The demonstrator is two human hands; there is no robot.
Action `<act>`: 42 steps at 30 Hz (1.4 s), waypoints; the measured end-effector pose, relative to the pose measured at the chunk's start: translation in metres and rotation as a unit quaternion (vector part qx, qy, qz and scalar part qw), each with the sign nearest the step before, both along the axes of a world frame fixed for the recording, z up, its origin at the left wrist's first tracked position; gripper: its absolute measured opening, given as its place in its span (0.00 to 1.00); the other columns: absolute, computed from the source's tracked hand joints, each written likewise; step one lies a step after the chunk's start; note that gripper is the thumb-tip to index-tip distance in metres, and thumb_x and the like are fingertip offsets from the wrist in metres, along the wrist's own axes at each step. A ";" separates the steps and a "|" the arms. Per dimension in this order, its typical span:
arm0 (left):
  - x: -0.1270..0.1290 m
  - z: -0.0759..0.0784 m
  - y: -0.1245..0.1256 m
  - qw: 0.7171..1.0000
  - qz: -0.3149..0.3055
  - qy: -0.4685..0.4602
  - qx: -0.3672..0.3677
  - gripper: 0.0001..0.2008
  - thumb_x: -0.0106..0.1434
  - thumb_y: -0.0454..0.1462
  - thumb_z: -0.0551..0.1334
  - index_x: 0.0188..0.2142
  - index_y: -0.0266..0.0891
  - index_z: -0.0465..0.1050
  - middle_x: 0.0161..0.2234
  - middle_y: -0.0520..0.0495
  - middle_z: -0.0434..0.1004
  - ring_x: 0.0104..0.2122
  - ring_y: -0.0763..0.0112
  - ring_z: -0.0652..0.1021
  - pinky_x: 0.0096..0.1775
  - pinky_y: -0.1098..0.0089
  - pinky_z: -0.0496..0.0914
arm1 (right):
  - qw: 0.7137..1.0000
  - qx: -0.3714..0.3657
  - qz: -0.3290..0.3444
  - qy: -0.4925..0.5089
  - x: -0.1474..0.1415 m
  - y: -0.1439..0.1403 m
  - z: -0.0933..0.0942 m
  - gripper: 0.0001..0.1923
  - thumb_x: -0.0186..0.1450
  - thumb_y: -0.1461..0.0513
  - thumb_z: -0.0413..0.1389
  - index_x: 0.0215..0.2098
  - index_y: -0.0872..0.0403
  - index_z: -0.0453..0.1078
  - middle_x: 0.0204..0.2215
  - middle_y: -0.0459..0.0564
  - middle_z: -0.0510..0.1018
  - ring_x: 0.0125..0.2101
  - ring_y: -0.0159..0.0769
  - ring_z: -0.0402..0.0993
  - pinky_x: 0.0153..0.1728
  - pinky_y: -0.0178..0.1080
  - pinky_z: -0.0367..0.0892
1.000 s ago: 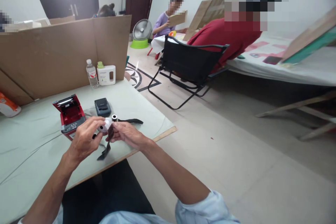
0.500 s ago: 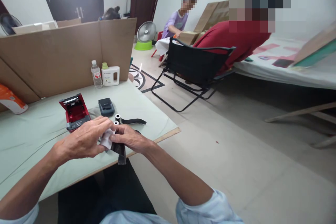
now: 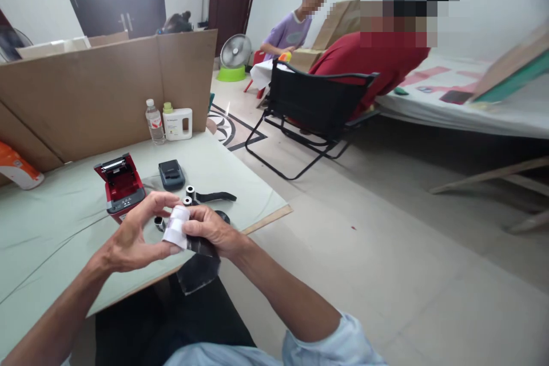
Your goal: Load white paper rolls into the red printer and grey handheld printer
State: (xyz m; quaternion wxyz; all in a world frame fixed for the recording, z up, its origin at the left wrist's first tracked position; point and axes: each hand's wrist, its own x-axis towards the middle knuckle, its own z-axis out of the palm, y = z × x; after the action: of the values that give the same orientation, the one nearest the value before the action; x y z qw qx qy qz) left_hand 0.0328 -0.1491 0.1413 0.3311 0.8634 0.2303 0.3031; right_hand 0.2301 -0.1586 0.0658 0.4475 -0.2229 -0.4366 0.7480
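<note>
A white paper roll (image 3: 176,226) is between my two hands above the table's near edge. My left hand (image 3: 132,234) curves around its left side, fingers at the upper end and thumb at the lower end. My right hand (image 3: 214,230) grips its right side with the thumb pressed on it. A shiny black sheet (image 3: 199,270) hangs down from under my right hand. Just beyond are small rolls with white cores (image 3: 187,201) and a black strip (image 3: 217,197). Another small dark roll (image 3: 159,223) lies beside my left fingers. A red printer (image 3: 124,186) stands with its lid up.
A dark handheld device (image 3: 172,175), water bottle (image 3: 155,123) and white jug (image 3: 178,124) stand on the table (image 3: 240,183) before a cardboard panel (image 3: 107,86). An orange bottle (image 3: 19,167) lies left. Two people sit beyond, one on a black folding chair (image 3: 319,100).
My left hand has opened wider around the paper roll, showing more of it. The black sheet has swung out and shows broader below my right hand. The view has shifted slightly.
</note>
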 end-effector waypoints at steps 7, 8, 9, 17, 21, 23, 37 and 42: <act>0.001 0.028 -0.006 0.971 -0.012 0.193 0.138 0.25 0.64 0.33 0.65 0.60 0.42 0.67 0.51 0.39 0.77 0.53 0.52 0.77 0.57 0.49 0.72 | 0.997 0.046 0.000 -0.058 0.004 -0.003 0.007 0.24 0.54 0.46 0.75 0.34 0.57 0.79 0.27 0.44 0.76 0.28 0.29 0.69 0.32 0.33 0.65; 0.000 0.021 -0.005 0.986 -0.022 0.133 0.099 0.28 0.65 0.36 0.66 0.63 0.43 0.64 0.53 0.38 0.77 0.54 0.53 0.78 0.56 0.51 0.73 | 0.999 0.031 0.005 -0.029 0.003 -0.005 0.005 0.26 0.53 0.45 0.75 0.33 0.57 0.79 0.26 0.43 0.75 0.27 0.28 0.68 0.31 0.32 0.64; 0.000 0.012 -0.003 0.996 -0.033 0.066 0.053 0.32 0.65 0.40 0.67 0.65 0.43 0.60 0.55 0.37 0.76 0.53 0.53 0.78 0.55 0.53 0.74 | 1.000 0.018 0.008 0.001 0.002 -0.007 0.003 0.27 0.52 0.44 0.75 0.32 0.57 0.78 0.25 0.43 0.75 0.26 0.28 0.67 0.30 0.32 0.63; 0.002 0.016 0.006 0.959 0.007 0.230 0.166 0.34 0.55 0.29 0.65 0.62 0.42 0.67 0.52 0.39 0.77 0.57 0.48 0.75 0.58 0.47 0.70 | 0.995 0.047 0.007 -0.092 0.010 0.013 -0.001 0.22 0.55 0.48 0.75 0.33 0.58 0.80 0.29 0.46 0.78 0.29 0.30 0.71 0.31 0.32 0.66; 0.001 0.009 0.012 0.985 -0.004 0.149 0.086 0.35 0.57 0.32 0.68 0.64 0.43 0.63 0.53 0.39 0.77 0.54 0.52 0.77 0.56 0.51 0.72 | 0.999 0.020 0.009 -0.025 0.001 0.013 -0.010 0.26 0.53 0.45 0.75 0.31 0.58 0.77 0.24 0.43 0.75 0.24 0.27 0.68 0.26 0.31 0.64; 0.000 -0.008 0.015 0.999 -0.018 0.021 -0.018 0.38 0.61 0.38 0.69 0.67 0.44 0.57 0.54 0.38 0.76 0.53 0.55 0.79 0.53 0.55 0.74 | 0.999 -0.013 0.006 0.037 -0.005 0.009 -0.018 0.29 0.51 0.42 0.75 0.31 0.57 0.76 0.21 0.41 0.72 0.20 0.25 0.64 0.23 0.30 0.62; 0.000 -0.008 0.012 0.997 -0.006 0.068 0.025 0.36 0.60 0.37 0.71 0.66 0.43 0.62 0.56 0.38 0.76 0.55 0.54 0.78 0.57 0.53 0.73 | 1.000 -0.024 -0.007 0.016 0.000 0.007 -0.022 0.29 0.48 0.43 0.76 0.30 0.57 0.77 0.21 0.42 0.74 0.21 0.26 0.65 0.25 0.31 0.61; 0.000 -0.022 0.008 0.997 -0.034 -0.047 -0.057 0.36 0.63 0.42 0.71 0.67 0.45 0.59 0.57 0.37 0.75 0.53 0.55 0.79 0.54 0.56 0.75 | 0.998 -0.027 -0.014 0.049 -0.004 0.000 -0.024 0.30 0.48 0.42 0.77 0.31 0.57 0.78 0.24 0.43 0.75 0.23 0.27 0.66 0.27 0.31 0.62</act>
State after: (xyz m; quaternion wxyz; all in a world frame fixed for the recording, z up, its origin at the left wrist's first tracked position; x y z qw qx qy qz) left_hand 0.0328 -0.1407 0.1198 0.4006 0.8352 0.2020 0.3183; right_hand 0.2260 -0.1585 0.0423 0.4729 -0.2043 -0.3905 0.7630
